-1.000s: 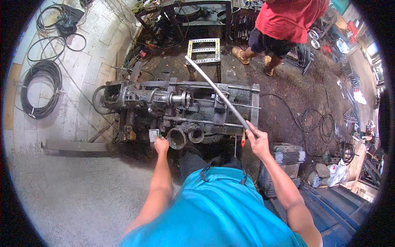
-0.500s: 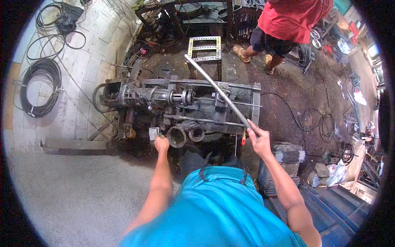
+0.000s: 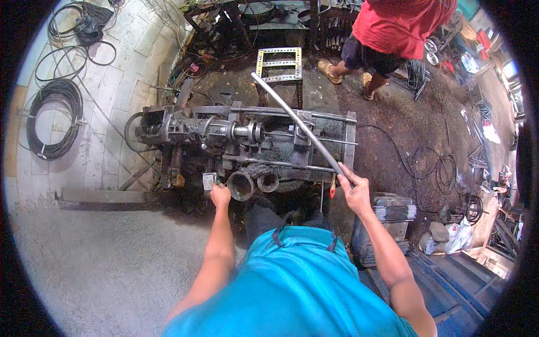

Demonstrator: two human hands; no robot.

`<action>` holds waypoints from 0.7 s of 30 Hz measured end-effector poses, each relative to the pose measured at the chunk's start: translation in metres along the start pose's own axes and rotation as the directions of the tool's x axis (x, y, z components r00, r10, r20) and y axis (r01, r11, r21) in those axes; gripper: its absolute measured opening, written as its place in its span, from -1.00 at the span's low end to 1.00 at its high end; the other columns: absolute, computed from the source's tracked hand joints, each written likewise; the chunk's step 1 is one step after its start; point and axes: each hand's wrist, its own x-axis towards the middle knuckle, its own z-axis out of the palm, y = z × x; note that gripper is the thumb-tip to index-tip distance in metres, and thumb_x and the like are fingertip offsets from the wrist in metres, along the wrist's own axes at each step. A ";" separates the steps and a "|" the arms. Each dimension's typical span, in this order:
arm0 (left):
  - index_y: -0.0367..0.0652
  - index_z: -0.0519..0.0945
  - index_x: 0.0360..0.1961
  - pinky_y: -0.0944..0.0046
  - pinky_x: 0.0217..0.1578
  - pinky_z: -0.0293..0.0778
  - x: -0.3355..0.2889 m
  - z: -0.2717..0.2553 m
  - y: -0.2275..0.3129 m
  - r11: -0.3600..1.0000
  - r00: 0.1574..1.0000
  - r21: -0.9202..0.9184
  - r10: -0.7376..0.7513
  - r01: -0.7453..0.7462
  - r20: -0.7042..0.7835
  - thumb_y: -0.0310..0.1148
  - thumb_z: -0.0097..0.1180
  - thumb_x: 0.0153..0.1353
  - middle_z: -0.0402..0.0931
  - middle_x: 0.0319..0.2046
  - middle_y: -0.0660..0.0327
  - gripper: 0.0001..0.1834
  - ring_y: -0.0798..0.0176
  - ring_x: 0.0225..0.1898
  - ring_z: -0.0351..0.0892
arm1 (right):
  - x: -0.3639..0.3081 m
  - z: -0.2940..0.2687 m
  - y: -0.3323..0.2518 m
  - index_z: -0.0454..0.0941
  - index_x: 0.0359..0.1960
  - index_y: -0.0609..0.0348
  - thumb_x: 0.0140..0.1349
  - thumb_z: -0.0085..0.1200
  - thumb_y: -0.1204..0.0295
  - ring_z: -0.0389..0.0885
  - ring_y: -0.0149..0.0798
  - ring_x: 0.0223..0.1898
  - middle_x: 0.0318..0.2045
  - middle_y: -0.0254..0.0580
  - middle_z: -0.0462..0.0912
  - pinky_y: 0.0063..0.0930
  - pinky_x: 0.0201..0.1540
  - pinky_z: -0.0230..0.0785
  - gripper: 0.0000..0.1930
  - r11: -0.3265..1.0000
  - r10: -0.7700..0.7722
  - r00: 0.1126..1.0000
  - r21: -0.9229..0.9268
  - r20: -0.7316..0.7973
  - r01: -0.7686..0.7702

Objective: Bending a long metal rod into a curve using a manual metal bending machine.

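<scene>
The right hand [image 3: 355, 194] is gripping the near-right end of a likely stiff, hefty metal rod [image 3: 303, 127], best balanced mid-length, slanting far-left above the lathe-like machine [image 3: 216, 130], while the left hand [image 3: 220, 195] is sitting beside a small grey box [image 3: 209, 180], its fingers' hold unclear.

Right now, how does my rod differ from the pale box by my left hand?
The rod is long and thin; the box is small and blocky.
Your right hand grips the rod; the box is at your left hand, but I can't tell if it's held.
Both look greyish, lighter than the machine.
</scene>
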 end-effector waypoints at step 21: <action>-0.38 0.44 -0.11 -0.13 -0.06 0.40 -0.007 -0.002 0.011 0.999 1.000 0.036 0.008 -0.009 0.018 -0.28 -0.04 0.26 0.53 -0.17 -0.27 -0.66 -0.30 -0.07 0.51 | -0.003 -0.002 -0.001 0.55 0.04 0.22 0.24 0.08 0.47 0.64 -0.44 -0.24 -0.21 0.08 0.68 -0.51 -0.16 0.44 -0.68 0.998 0.026 1.000 -0.065 0.001 -0.025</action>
